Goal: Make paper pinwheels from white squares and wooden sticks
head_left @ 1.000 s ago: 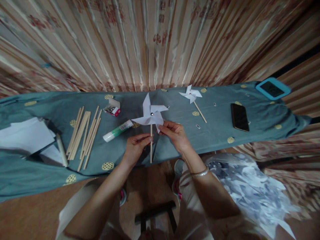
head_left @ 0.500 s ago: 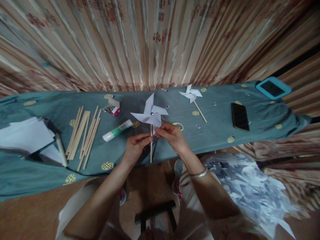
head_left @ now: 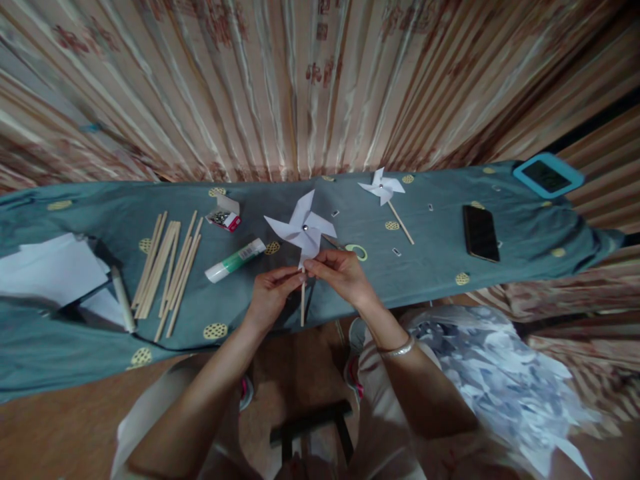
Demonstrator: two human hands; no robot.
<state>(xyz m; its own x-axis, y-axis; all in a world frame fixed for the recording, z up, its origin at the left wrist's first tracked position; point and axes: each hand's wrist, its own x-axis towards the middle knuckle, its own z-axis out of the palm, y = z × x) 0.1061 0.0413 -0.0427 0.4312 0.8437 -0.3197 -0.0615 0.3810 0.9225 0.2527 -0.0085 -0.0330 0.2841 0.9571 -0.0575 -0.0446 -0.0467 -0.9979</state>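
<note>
A white paper pinwheel [head_left: 305, 227] with a round silver pin at its middle stands out in front of me on a thin wooden stick [head_left: 303, 307]. My left hand [head_left: 270, 293] is closed, pinching that stick between thumb and fingers below the blades. With thumb and forefinger, my right hand [head_left: 343, 272] grips the tip of the lowest blade, right by the stick. The upper part of the stick is hidden behind the paper. Just beyond my right hand lie scissors with pale green handles [head_left: 357, 252], partly covered by the pinwheel.
Left on the cloth-covered table [head_left: 280, 320] are wooden sticks [head_left: 173, 267], white paper [head_left: 50, 270], a glue stick [head_left: 235, 260] and an opened box of pins [head_left: 225, 217]. Another pinwheel [head_left: 381, 186], a phone [head_left: 481, 233] and a blue-framed device [head_left: 549, 176] lie right. A bag of paper pieces [head_left: 500, 380] stands below.
The pinwheel has turned a little clockwise on its stick. My right hand moved slightly left with the blade tip, closer to the stick. My left hand stayed nearly still.
</note>
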